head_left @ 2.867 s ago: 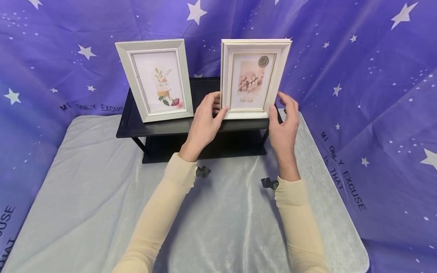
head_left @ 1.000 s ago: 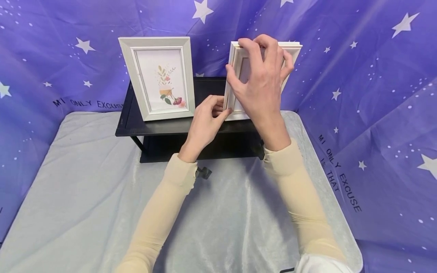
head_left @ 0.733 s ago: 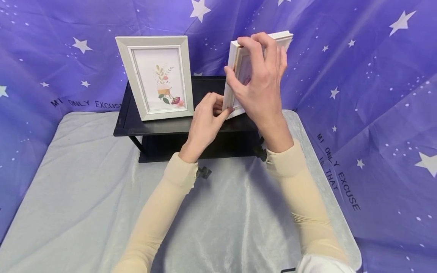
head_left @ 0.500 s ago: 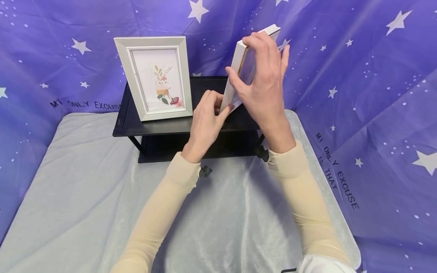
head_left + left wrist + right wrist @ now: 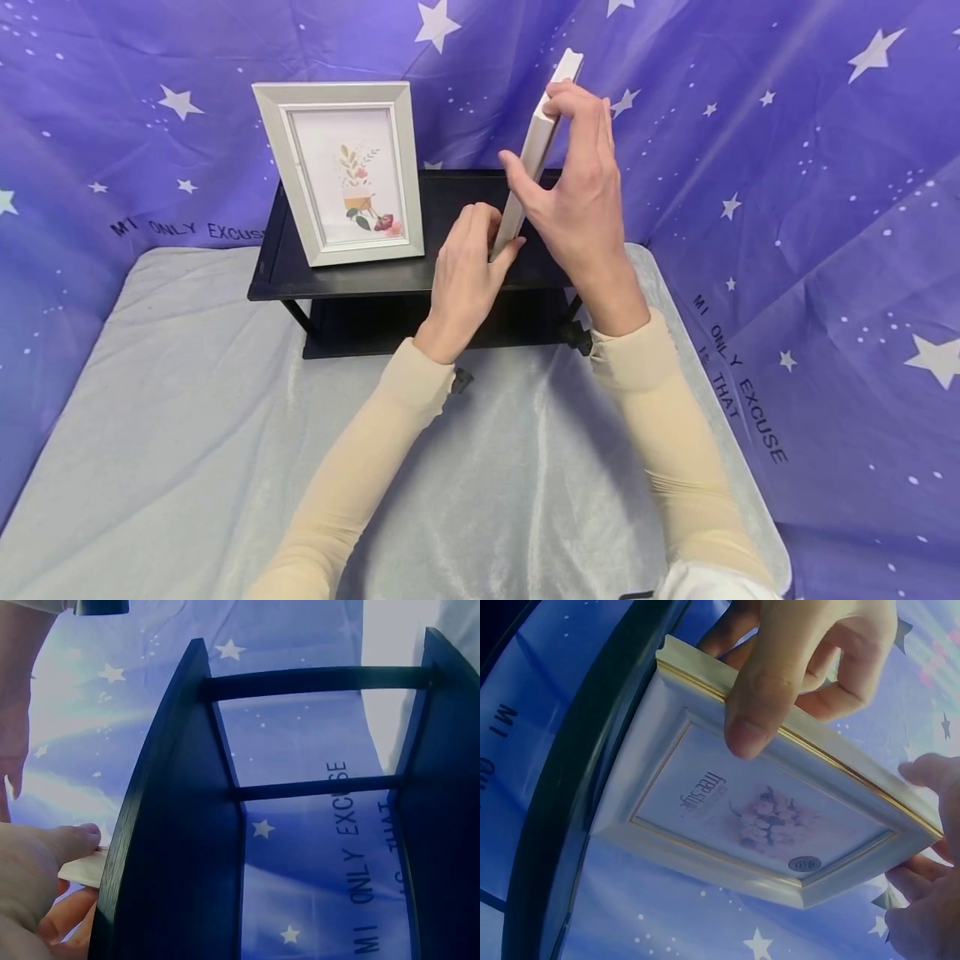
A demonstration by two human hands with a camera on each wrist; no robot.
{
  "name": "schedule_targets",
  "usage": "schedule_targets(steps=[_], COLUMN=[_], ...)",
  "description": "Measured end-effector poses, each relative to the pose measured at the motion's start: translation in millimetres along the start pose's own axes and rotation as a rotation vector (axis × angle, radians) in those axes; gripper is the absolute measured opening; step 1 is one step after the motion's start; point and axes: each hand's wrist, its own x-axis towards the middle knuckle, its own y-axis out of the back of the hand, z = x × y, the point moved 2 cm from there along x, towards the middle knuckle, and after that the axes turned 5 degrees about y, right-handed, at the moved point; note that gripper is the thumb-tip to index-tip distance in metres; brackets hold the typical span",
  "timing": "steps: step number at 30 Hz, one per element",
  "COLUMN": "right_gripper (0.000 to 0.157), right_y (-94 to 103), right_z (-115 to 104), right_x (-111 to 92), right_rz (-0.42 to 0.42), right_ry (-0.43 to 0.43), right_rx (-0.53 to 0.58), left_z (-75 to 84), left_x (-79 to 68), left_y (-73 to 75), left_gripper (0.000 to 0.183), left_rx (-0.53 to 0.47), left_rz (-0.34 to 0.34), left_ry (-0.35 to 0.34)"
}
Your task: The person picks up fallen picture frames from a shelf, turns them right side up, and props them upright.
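Note:
A white picture frame [image 5: 529, 152] stands nearly edge-on to the head camera above the right half of a black shelf [image 5: 345, 286]. My left hand [image 5: 467, 271] pinches its lower near edge between thumb and fingers. Higher up, my right hand [image 5: 587, 200] grips the same frame, fingers curled over the top near corner. In the right wrist view, the frame's front [image 5: 769, 810] shows a pink floral print and a round sticker, with the left thumb lying on its border. The left wrist view shows only a corner of it beside the shelf board [image 5: 161, 817].
A second, pale grey-green picture frame [image 5: 411, 179] with a flower print stands on the left of the shelf's upper level. A lower black board lies beneath. Grey cloth [image 5: 225, 400] covers the table; a purple starry curtain [image 5: 750, 75] hangs behind and at both sides.
My right hand went from the lower right side of the white picture frame to its top. The frame has turned from facing the head camera to edge-on, its right side swinging back.

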Motion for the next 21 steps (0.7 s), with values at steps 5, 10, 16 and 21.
schedule_targets(steps=[5,10,16,21], right_gripper=[0.039,0.035,0.034,0.033], right_y=[-0.7,-0.6,1.1,1.5], right_z=[2,3,6,8], right_x=[-1,-2,-4,-3], right_rz=[0.002,-0.029,-0.035,-0.037], right_ry=[-0.018,0.004,0.025,0.031], right_rx=[0.027,0.037,0.029,0.049], left_z=[4.1,6.0,5.1,5.8], left_x=[-0.3,-1.1,-0.9,0.8], left_y=[-7.0,-11.7,-14.8,-16.8], left_gripper=[0.031,0.032,0.033,0.036], left_rx=[0.011,0.044,0.015,-0.029], left_rz=[-0.027,-0.042,-0.059,-0.079], left_ry=[0.005,0.011,0.032,0.055])
